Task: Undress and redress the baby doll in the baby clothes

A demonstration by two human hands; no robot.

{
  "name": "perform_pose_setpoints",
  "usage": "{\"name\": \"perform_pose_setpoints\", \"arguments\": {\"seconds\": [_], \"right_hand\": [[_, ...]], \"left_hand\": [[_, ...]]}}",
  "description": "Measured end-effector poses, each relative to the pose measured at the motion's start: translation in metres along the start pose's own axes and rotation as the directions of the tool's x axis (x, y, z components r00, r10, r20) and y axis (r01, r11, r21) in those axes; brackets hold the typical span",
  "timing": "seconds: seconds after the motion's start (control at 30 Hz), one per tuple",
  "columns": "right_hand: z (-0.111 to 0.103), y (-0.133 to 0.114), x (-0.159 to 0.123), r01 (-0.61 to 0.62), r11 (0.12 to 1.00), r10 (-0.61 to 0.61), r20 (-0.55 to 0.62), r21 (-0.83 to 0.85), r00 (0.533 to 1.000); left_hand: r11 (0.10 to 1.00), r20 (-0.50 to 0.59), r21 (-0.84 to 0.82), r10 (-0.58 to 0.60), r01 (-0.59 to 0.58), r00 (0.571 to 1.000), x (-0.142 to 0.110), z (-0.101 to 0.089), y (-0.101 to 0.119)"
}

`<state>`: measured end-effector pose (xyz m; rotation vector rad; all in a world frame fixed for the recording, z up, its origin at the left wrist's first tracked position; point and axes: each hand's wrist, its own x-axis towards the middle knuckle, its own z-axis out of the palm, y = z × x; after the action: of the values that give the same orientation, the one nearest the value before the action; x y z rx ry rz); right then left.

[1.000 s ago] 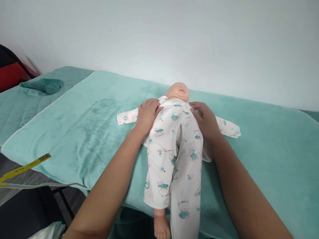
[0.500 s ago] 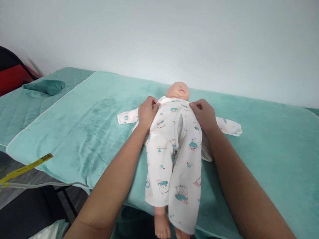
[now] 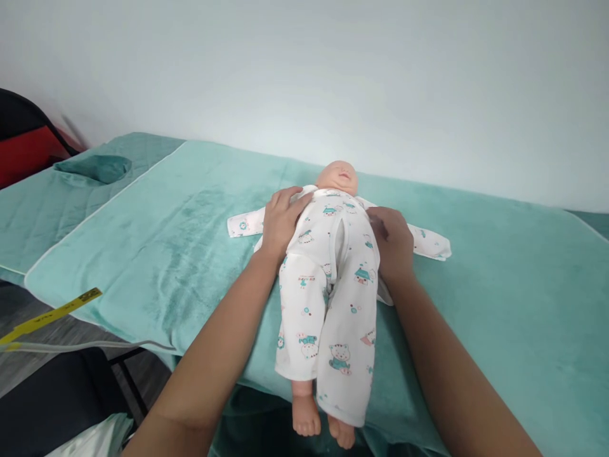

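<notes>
A baby doll [image 3: 339, 178] lies on its back on a teal blanket [image 3: 166, 241], head towards the wall. It wears a white printed onesie [image 3: 333, 298], whose empty sleeves lie spread out to both sides. Both bare feet [image 3: 307, 416] stick out of the trouser legs at the near edge. My left hand [image 3: 280, 219] is cupped over the doll's shoulder and side on the left. My right hand [image 3: 394, 240] is curled against the torso on the right, fingers pressed into the garment.
The blanket covers a padded table that runs along a pale wall. A folded dark teal cloth [image 3: 95, 168] lies at the far left. A red and black chair [image 3: 23, 146] stands behind it. A yellow tape [image 3: 52, 314] and a white bag [image 3: 95, 438] are at the lower left.
The doll has slid up the table, away from the near edge, and both feet now show below the trouser legs. My right hand has dropped from the shoulder to the doll's side.
</notes>
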<state>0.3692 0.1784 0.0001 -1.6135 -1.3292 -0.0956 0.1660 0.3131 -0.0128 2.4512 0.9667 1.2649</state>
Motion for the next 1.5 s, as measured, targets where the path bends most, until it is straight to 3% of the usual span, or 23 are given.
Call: {"name": "perform_pose_setpoints", "arguments": {"seconds": [0.23,0.33,0.53,0.63,0.73,0.83,0.93,1.03,1.17,1.27,1.37,1.5], "right_hand": [[0.0,-0.002,-0.002,-0.051,0.999,0.051,0.081,-0.005,0.995],[-0.001,-0.001,-0.002,-0.047,0.999,0.047,0.083,-0.003,0.995],[-0.002,0.001,0.001,-0.046,0.996,0.046,0.007,-0.08,0.999],[-0.006,0.003,0.001,-0.136,0.982,0.134,-0.023,-0.135,0.991],[-0.009,0.005,-0.001,-0.247,0.957,0.262,0.091,-0.15,0.961],[-0.011,0.006,-0.004,-0.315,0.936,0.34,0.166,-0.159,0.926],[-0.014,0.004,-0.004,-0.363,0.928,0.373,0.241,-0.087,0.896],[-0.018,0.0,-0.003,-0.443,0.895,0.405,0.326,0.048,0.854],[-0.023,-0.004,-0.003,-0.552,0.805,0.435,0.418,0.217,0.798],[-0.025,-0.006,-0.004,-0.618,0.735,0.466,0.455,0.279,0.759],[-0.029,-0.007,-0.005,-0.608,0.761,0.455,0.484,0.224,0.747],[-0.031,-0.006,-0.004,-0.63,0.731,0.41,0.57,0.262,0.712]], "left_hand": [[0.995,0.127,0.042,-0.094,0.089,0.987,0.002,0.007,-0.009],[0.994,0.134,0.037,-0.104,0.1,0.985,0.003,0.007,-0.009],[0.997,-0.037,-0.009,-0.073,0.072,0.997,-0.001,-0.002,-0.001],[0.994,-0.082,-0.011,-0.108,0.108,0.991,-0.016,-0.011,0.007],[0.986,0.012,-0.06,-0.156,0.156,0.988,-0.034,-0.02,0.015],[0.952,0.149,-0.088,-0.277,0.292,0.949,-0.045,-0.028,0.021],[0.864,0.229,-0.232,-0.398,0.447,0.888,-0.044,-0.03,0.023],[0.717,0.3,-0.436,-0.454,0.544,0.839,-0.036,-0.028,0.025],[0.407,0.426,-0.632,-0.53,0.66,0.734,-0.032,-0.026,0.032],[0.167,0.479,-0.739,-0.553,0.653,0.682,-0.033,-0.025,0.038],[0.074,0.521,-0.759,-0.527,0.646,0.672,-0.036,-0.024,0.042],[0.057,0.586,-0.724,-0.473,0.687,0.657,-0.037,-0.025,0.043]]}}
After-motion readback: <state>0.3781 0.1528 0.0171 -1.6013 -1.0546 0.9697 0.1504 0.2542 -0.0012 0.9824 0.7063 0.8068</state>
